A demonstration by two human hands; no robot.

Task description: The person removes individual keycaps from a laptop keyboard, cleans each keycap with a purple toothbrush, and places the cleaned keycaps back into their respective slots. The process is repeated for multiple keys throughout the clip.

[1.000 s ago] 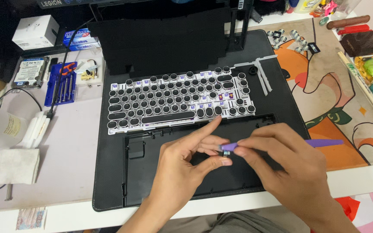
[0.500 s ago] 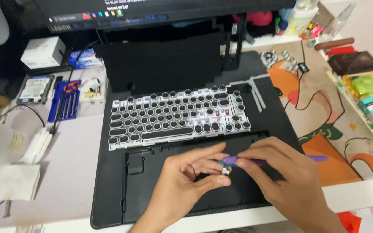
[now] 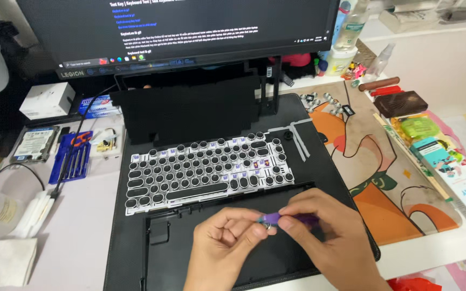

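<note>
Over black case tray [image 3: 160,253], below keyboard plate [image 3: 206,172]: R hand [image 3: 330,242] pinched purple puller [image 3: 284,219], long axis L–R, tip at small switch [image 3: 266,227] nipped in L hand [image 3: 225,245] fingertips.

left hand [image 3: 227,245] pinches a tiny part at the tip of the purple tool [image 3: 287,219] | right hand [image 3: 324,237] holds that tool | both just below the keyboard with round black keys [image 3: 206,171] | empty black keyboard case [image 3: 200,253] under the hands | blue screwdriver set [image 3: 72,156] left of the keyboard | monitor [image 3: 179,29] above the keyboard
</note>
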